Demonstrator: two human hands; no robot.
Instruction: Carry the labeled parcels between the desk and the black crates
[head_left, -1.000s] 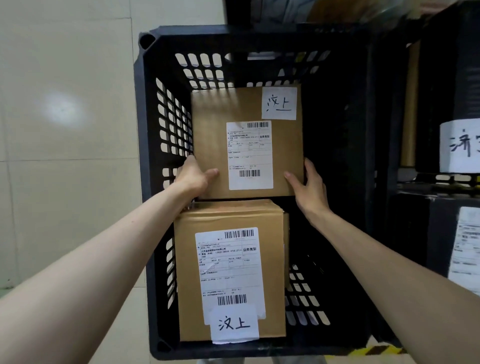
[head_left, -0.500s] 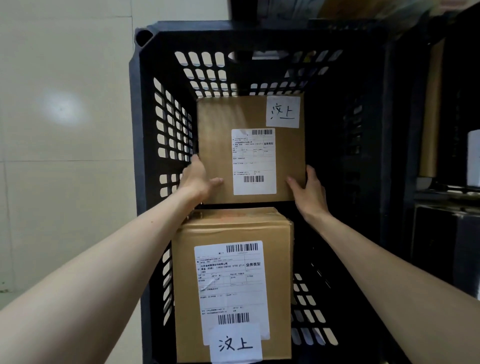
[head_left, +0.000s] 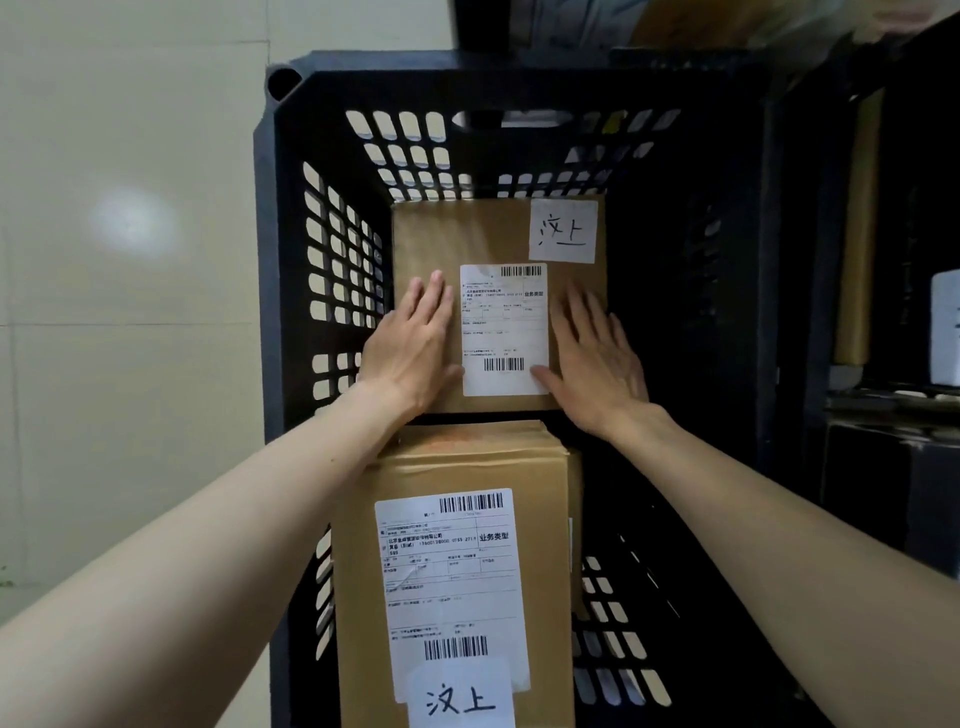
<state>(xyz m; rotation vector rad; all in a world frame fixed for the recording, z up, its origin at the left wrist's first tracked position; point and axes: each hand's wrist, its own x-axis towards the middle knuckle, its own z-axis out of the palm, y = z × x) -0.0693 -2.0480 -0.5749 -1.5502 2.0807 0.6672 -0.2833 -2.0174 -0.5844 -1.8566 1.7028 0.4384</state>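
The left hand (head_left: 415, 345) is laid flat on the top face of the far parcel (head_left: 483, 234), its fingers straight and held close together, pointing away from the camera; nothing is gripped by it. The right hand (head_left: 592, 358) is laid on the same face with its fingers straight and slightly spread, the thumb reaching inward so that its tip touches the lower right corner of the printed shipping label (head_left: 504, 330). The label is flanked by the two hands, one at each long edge. No edge of the box is seen to be curled around or pinched by either hand; only palms and straight fingers are pressed to the cardboard.

The far parcel is set inside the black crate (head_left: 291, 218), close against the perforated far wall and nearer the left wall than the right. A white handwritten tag (head_left: 563, 231) is stuck at its upper right corner. A second, taller parcel (head_left: 457, 467) is placed just in front of it in the same crate, with its own printed label (head_left: 452, 587) and a handwritten tag (head_left: 460, 699) at the near edge. The left forearm is passed over that near box's top left corner. A pale tiled floor (head_left: 130, 260) is seen to the left of the crate, and dark shelving (head_left: 893, 441) to its right.
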